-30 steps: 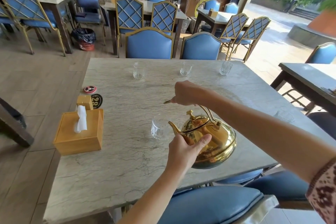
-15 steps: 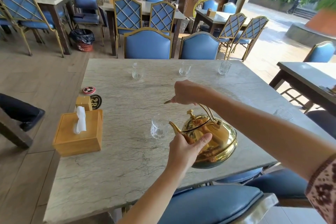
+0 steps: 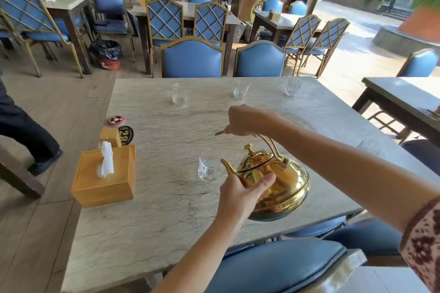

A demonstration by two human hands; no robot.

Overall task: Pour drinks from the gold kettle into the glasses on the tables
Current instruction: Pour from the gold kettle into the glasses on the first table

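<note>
The gold kettle (image 3: 283,185) hangs tilted over the marble table (image 3: 166,209), its spout at the rim of a clear glass (image 3: 209,169) that holds some liquid. My right hand (image 3: 247,121) grips the kettle's arched handle from above. My left hand (image 3: 242,192) cups the kettle's body below the spout. Three more glasses stand along the far edge: one on the left (image 3: 179,93), one in the middle (image 3: 241,89), one on the right (image 3: 292,87). Another glass (image 3: 370,147) is partly hidden behind my right forearm.
A wooden tissue box (image 3: 104,176) sits at the table's left edge, with a small wooden block (image 3: 110,137) and a number-28 marker (image 3: 125,135) behind it. Blue chairs (image 3: 192,58) ring the table. A person's dark-trousered leg (image 3: 26,135) stands at the left. Another table (image 3: 404,95) is on the right.
Both hands and the kettle stay almost still at the glass. The person's leg at the left has stepped further into view.
</note>
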